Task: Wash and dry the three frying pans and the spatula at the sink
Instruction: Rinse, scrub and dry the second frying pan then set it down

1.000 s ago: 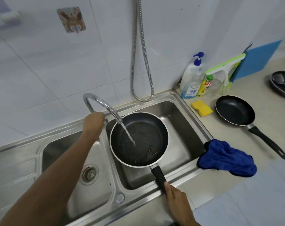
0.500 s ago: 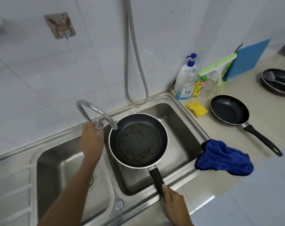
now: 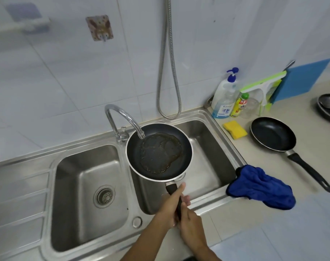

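Both hands are gripping the handle [image 3: 172,189] of the pan [image 3: 158,153], which is lying straight ahead of them, its long axis running from the knuckles away toward the tap [image 3: 122,117]. The left hand [image 3: 169,206] is sitting nearer the bowl, thumb laid along the handle. The right hand [image 3: 191,225] is wrapping the butt end just behind it. The pan is hanging roughly level over the basin [image 3: 205,142], holding what looks like a greasy puddle. The sponge [image 3: 235,129] is lying ahead, well to the hands' right.

Faucet [image 3: 122,117] stream stopped, left hand [image 3: 168,204] moved from it onto frying pan [image 3: 158,151] handle.
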